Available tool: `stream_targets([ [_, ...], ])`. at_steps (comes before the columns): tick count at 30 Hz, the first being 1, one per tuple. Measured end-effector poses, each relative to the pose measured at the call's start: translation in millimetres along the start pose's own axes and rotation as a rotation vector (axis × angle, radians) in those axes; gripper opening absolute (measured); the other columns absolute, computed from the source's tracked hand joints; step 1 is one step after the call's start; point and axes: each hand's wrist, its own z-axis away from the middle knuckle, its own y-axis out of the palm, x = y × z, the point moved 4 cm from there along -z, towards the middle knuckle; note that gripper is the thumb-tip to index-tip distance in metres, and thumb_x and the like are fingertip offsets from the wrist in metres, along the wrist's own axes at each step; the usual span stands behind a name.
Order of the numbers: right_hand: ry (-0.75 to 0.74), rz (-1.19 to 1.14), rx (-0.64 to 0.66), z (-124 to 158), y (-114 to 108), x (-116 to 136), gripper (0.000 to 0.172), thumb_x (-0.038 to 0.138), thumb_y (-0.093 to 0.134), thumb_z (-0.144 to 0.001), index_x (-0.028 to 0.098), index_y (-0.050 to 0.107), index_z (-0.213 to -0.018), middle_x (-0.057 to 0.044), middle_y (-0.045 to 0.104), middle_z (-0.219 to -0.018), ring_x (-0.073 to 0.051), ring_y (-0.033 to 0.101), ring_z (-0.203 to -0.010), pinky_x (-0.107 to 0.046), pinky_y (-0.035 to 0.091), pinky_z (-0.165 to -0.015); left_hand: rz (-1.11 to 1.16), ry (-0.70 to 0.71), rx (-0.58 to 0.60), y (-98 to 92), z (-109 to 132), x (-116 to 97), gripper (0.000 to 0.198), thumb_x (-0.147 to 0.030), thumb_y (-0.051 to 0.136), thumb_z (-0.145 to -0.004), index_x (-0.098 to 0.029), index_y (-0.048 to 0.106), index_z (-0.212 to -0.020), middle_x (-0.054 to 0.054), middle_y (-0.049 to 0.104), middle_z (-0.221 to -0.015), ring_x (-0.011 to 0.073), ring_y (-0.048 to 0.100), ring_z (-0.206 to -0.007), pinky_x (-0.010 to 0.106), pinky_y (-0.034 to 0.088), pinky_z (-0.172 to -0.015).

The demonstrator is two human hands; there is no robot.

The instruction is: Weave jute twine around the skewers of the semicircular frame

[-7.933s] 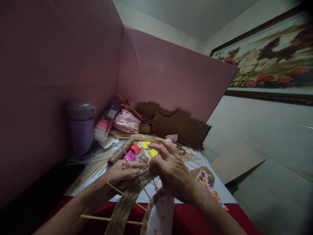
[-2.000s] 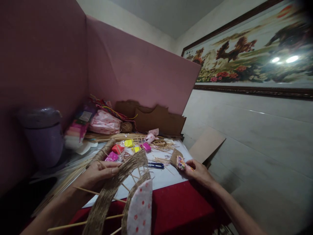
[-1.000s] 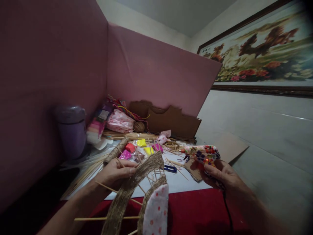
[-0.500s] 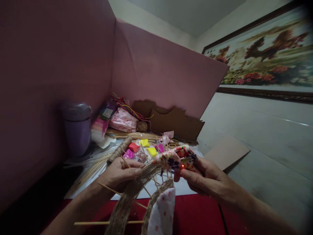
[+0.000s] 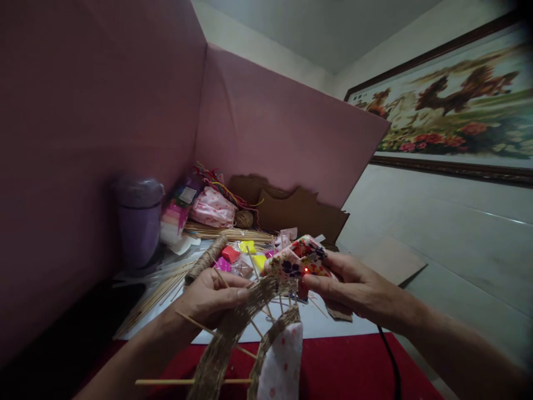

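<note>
My left hand (image 5: 216, 294) pinches the edge of a woven twine ring (image 5: 227, 328), with thin wooden sticks crossing it like spokes. Inside that band runs a narrower twine ring around a white cloth centre with pink spots (image 5: 281, 364). My right hand (image 5: 350, 283) is closed around a floral-patterned glue gun (image 5: 291, 264), on which a small red light glows. Its front end lies over the upper part of the twine band; whether the tip touches is hidden. A black cord (image 5: 389, 355) hangs below my right wrist.
Behind my hands lie a twine roll (image 5: 206, 258), red, yellow and magenta clay packets (image 5: 231, 254), and bundled sticks (image 5: 154, 300). Farther back are a purple bin (image 5: 139, 233), a spotted cloth bundle (image 5: 214, 206) and torn cardboard (image 5: 295, 208). Pink panels (image 5: 270, 122) stand behind.
The view has shifted slightly, so the background sits lower and farther right. My right hand and the glue gun have moved slightly left and up in view. Both grips look the same.
</note>
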Motion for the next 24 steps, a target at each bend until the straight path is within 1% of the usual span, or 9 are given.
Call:
stream_targets([
  [4, 0.028, 0.072, 0.013, -3.3, -3.9, 3.3, 0.033, 0.048, 0.057, -0.084, 0.016, 0.052, -0.089, 0.007, 0.039, -0.058, -0.005, 0.031, -0.047, -0.018, 0.023, -0.040, 0.064, -0.067, -0.051, -1.2, 0.2, 2.0, 0.037, -0.036, 0.081, -0.058, -0.012, 0.076, -0.086, 0.008, 0.068, -0.063, 0.0102, 0.055, -0.050, 0.020, 0.039, -0.048],
  [8, 0.051, 0.105, 0.037, -4.0, -2.6, 9.8, 0.037, 0.051, 0.057, -0.082, 0.015, 0.053, -0.090, 0.007, 0.038, -0.057, -0.006, 0.029, -0.045, -0.019, 0.022, -0.039, 0.058, -0.060, -0.046, 1.0, 0.8, -1.1, 0.038, -0.036, 0.082, -0.057, -0.012, 0.076, -0.085, 0.006, 0.066, -0.059, 0.0083, 0.052, -0.046, 0.018, 0.037, -0.046],
  [11, 0.035, 0.104, 0.004, -4.1, -1.1, 17.2, 0.040, 0.052, 0.060, -0.078, 0.015, 0.052, -0.093, 0.005, 0.042, -0.062, -0.006, 0.031, -0.048, -0.020, 0.024, -0.041, 0.055, -0.065, -0.054, 2.1, 2.1, -2.6, 0.037, -0.035, 0.081, -0.059, -0.012, 0.076, -0.087, 0.006, 0.067, -0.061, 0.0091, 0.053, -0.048, 0.019, 0.038, -0.046],
  [13, 0.024, 0.089, 0.014, -3.9, 0.1, 20.7, 0.041, 0.052, 0.061, -0.077, 0.015, 0.053, -0.094, 0.005, 0.043, -0.065, -0.006, 0.031, -0.050, -0.020, 0.025, -0.043, 0.061, -0.068, -0.061, 2.5, 2.8, -3.4, 0.036, -0.034, 0.081, -0.059, -0.012, 0.076, -0.087, 0.007, 0.068, -0.063, 0.0102, 0.055, -0.050, 0.020, 0.039, -0.047],
  [16, 0.014, 0.104, 0.049, -4.3, -1.4, 22.0, 0.038, 0.049, 0.062, -0.079, 0.015, 0.054, -0.094, 0.005, 0.043, -0.065, -0.005, 0.030, -0.049, -0.019, 0.025, -0.043, 0.051, -0.070, -0.060, 3.0, 2.7, -3.7, 0.034, -0.034, 0.080, -0.060, -0.011, 0.076, -0.085, 0.008, 0.069, -0.064, 0.0104, 0.055, -0.050, 0.020, 0.040, -0.048],
  [20, -0.009, 0.193, 0.105, -6.9, -7.5, 23.0, 0.030, 0.043, 0.059, -0.083, 0.015, 0.057, -0.093, 0.005, 0.044, -0.065, -0.005, 0.030, -0.048, -0.019, 0.026, -0.043, 0.051, -0.076, -0.032, 4.4, 0.9, -2.5, 0.036, -0.036, 0.081, -0.059, -0.011, 0.076, -0.085, 0.007, 0.068, -0.062, 0.0094, 0.053, -0.049, 0.019, 0.038, -0.048],
  [24, -0.001, 0.305, 0.153, -11.0, -11.1, 31.1, 0.029, 0.042, 0.057, -0.085, 0.014, 0.059, -0.094, 0.003, 0.048, -0.069, -0.005, 0.031, -0.050, -0.019, 0.026, -0.043, 0.057, -0.064, -0.001, 6.8, -0.8, -2.4, 0.034, -0.036, 0.081, -0.059, -0.011, 0.076, -0.083, 0.006, 0.066, -0.059, 0.0085, 0.052, -0.049, 0.018, 0.036, -0.047],
])
